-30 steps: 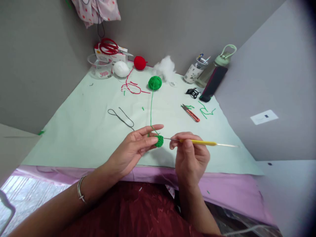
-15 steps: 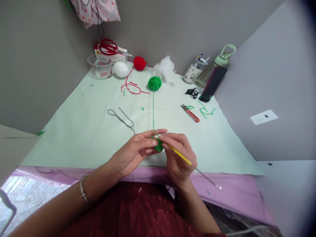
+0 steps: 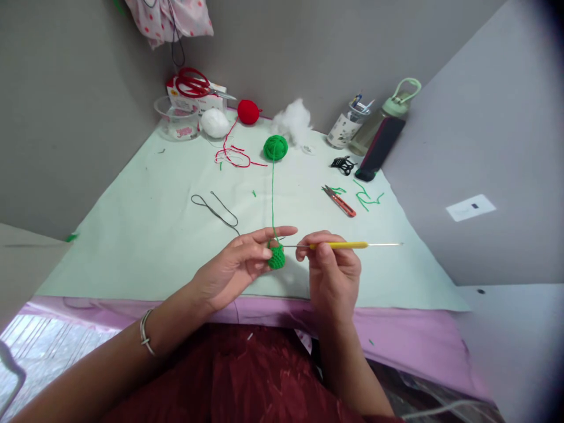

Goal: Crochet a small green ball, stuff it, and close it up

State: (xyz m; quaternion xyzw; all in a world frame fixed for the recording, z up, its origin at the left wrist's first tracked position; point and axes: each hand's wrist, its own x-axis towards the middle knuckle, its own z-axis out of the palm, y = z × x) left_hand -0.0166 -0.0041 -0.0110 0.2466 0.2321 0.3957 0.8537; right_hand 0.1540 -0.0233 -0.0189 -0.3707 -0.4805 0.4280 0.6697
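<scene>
My left hand (image 3: 240, 264) pinches a small green crochet piece (image 3: 277, 258) above the near edge of the pale green mat (image 3: 145, 235), with the index finger stretched out over it. A green strand (image 3: 272, 194) runs from the piece up to a green yarn ball (image 3: 275, 147) farther back. My right hand (image 3: 332, 270) grips a yellow-handled crochet hook (image 3: 339, 245) lying level, its metal tip pointing left into the piece.
At the back stand a red yarn ball (image 3: 248, 111), a white ball (image 3: 215, 123), stuffing (image 3: 293, 120), red scissors (image 3: 194, 85) on a box, a clear bowl (image 3: 174, 120), a pen jar (image 3: 347, 126) and a bottle (image 3: 388, 111). Thread snips (image 3: 339, 201), a black loop (image 3: 215, 210) and yarn scraps lie mid-mat.
The right hand swung the hook from a steep slant back to level and pulled slightly right. The left hand kept hold of the green piece.
</scene>
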